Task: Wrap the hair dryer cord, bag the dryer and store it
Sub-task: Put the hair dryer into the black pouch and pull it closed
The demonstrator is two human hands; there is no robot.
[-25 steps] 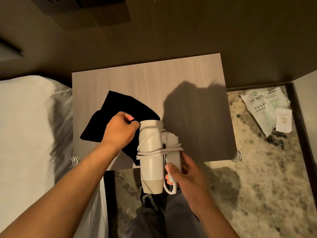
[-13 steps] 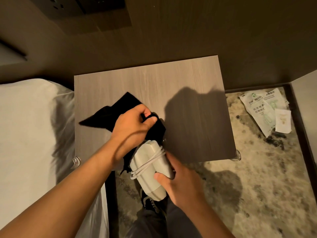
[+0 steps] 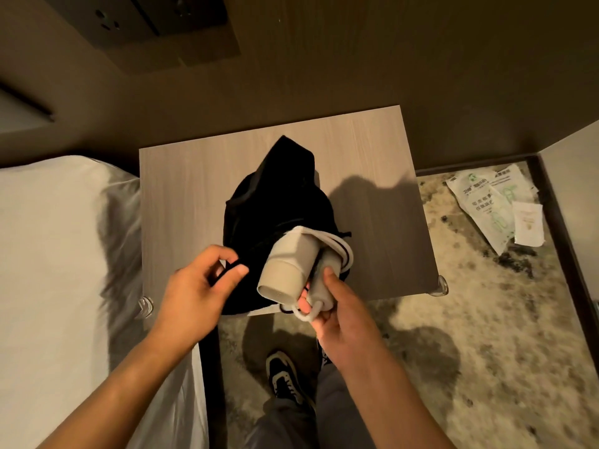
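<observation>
A white hair dryer (image 3: 287,265) with its cord (image 3: 340,247) wound around it sticks nozzle-first into the mouth of a black cloth bag (image 3: 275,202). The bag lies on a wooden bedside table (image 3: 372,150). My right hand (image 3: 337,306) grips the dryer's folded handle and a loop of cord near the table's front edge. My left hand (image 3: 197,290) pinches the bag's opening edge and drawstring on the left side. The dryer's front half is hidden inside the bag.
A white bed (image 3: 64,254) lies against the table's left side. White printed plastic packets (image 3: 492,202) lie on the patterned carpet to the right. My shoe (image 3: 285,377) stands on the floor below the table. A dark wall with sockets (image 3: 107,17) rises behind.
The bag has swung from the left to stand open toward me in the table's middle. My right hand has pushed the dryer's front end into the bag. My left hand dropped to the bag's opening.
</observation>
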